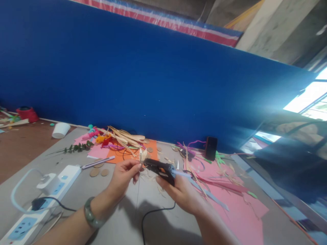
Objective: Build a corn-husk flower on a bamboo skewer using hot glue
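Note:
My right hand [176, 189] is wrapped round a black glue gun [159, 167], with a pale glue stick [182, 173] jutting from its back end and a black cord trailing down from it. The gun's nozzle points left. My left hand [126, 173] pinches a small flower-like piece of pale husk strips [143, 156] between thumb and fingertips. The nozzle is right beside this piece; whether they touch I cannot tell. A green bangle sits on my left wrist.
A white power strip [60, 190] with plugs lies at left, near a pen [98, 162] and wooden discs [94, 172]. Behind are husk strips [125, 136], orange paper [114, 157] and a green sprig [79, 147]. At right lie pink paper [240, 214] and a dark phone [211, 148]. A blue partition [153, 75] stands behind.

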Motion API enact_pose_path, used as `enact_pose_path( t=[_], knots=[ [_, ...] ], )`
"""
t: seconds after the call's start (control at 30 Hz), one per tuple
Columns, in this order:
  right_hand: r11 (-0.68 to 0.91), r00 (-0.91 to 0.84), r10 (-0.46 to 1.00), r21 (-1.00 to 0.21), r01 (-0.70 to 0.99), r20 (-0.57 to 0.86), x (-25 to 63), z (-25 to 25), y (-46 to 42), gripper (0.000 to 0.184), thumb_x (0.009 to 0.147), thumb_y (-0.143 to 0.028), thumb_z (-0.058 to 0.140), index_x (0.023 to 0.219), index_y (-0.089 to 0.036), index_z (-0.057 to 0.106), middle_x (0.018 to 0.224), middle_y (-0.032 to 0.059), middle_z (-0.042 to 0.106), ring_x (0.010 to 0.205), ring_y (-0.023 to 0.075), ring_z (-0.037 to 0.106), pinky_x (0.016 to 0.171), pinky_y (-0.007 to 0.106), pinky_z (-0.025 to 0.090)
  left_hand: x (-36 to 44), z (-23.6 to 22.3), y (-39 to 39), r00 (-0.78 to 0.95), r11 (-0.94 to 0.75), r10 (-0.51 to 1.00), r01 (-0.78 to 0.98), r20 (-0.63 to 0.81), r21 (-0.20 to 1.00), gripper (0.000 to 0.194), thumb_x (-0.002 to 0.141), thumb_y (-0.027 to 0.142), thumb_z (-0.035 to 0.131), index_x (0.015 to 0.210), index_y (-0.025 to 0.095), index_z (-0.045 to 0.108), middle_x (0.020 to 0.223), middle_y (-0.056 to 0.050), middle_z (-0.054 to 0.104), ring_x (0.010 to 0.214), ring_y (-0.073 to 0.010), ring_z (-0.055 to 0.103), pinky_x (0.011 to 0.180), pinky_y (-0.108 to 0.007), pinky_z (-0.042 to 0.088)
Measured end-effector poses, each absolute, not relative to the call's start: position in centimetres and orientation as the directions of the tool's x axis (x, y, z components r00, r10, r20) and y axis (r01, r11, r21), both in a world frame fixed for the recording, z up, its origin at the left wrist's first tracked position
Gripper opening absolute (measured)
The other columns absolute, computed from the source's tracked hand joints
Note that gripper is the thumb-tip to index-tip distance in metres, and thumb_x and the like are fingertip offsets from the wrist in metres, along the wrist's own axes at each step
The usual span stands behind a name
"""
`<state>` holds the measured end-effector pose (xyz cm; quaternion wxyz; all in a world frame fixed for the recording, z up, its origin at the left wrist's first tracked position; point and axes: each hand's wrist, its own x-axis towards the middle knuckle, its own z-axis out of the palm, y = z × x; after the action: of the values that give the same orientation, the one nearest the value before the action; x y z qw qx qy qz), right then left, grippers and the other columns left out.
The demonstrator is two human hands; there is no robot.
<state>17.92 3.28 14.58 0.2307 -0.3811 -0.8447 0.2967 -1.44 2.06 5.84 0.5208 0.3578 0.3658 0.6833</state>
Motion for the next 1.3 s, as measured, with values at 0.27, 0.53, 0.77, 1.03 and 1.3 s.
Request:
enact_pose_path(
  t=[0.27,0.53,0.77,1.03,1.3],
  knots=[
    [0.551,-0.518,0.814,-0.633,0.544,0.263,18.9,14.4,3.6,0.019,0.09,-0.036,0.049,0.086,-0.018,0.055,0.067,0.0,0.055,0.059,0.0136,0.049,0.056,0.024,0.041,-1.7,5.8,2.5,-0.225,-0.189,0.971,-0.491,0.086,0.85,0.021,0.066,0.029,0.077,0.072,0.013,0.066,0.061,-0.002,0.067,0.039,-0.0047,0.045,0.037,-0.018,0.032],
    [0.638,-0.542,0.769,-0.47,0.61,0.339,19.9,14.9,5.3,0.032,0.079,-0.021,0.055,0.11,-0.019,0.05,0.092,0.006,0.062,0.078,0.0189,0.057,0.072,0.03,0.042,-2.0,5.8,2.7,-0.245,-0.185,0.967,-0.515,0.063,0.837,0.021,0.065,0.028,0.078,0.072,0.013,0.065,0.062,-0.002,0.067,0.039,-0.0046,0.045,0.036,-0.017,0.032],
    [0.558,-0.532,0.83,-0.286,0.779,0.169,21.8,12.7,9.1,0.016,0.081,-0.018,0.05,0.096,-0.017,0.053,0.092,0.0085,0.062,0.081,0.0204,0.056,0.069,0.029,0.036,-1.9,6.2,2.7,-0.262,-0.176,0.964,-0.514,0.042,0.84,0.024,0.06,0.028,0.08,0.071,0.012,0.065,0.057,0.0,0.065,0.037,-0.0051,0.045,0.035,-0.017,0.032],
    [0.328,-0.327,0.945,-0.123,0.937,0.029,26.6,10.8,11.4,0.018,0.075,-0.012,0.056,0.092,-0.015,0.054,0.096,0.0109,0.064,0.084,0.0223,0.058,0.065,0.026,0.031,-1.7,6.0,2.4,-0.237,-0.126,0.971,-0.528,-0.003,0.84,0.025,0.059,0.029,0.082,0.071,0.013,0.066,0.057,-0.002,0.067,0.039,-0.0058,0.046,0.036,-0.016,0.033],
    [0.239,-0.257,0.963,-0.181,0.954,-0.084,30.1,5.5,9.7,0.028,0.073,-0.017,0.062,0.1,-0.016,0.058,0.096,0.0092,0.065,0.089,0.0235,0.059,0.07,0.027,0.034,-1.1,6.0,1.9,-0.156,-0.065,0.987,-0.542,-0.024,0.838,0.025,0.058,0.029,0.083,0.069,0.013,0.067,0.059,-0.002,0.068,0.038,-0.0055,0.046,0.035,-0.016,0.032]
  ],
)
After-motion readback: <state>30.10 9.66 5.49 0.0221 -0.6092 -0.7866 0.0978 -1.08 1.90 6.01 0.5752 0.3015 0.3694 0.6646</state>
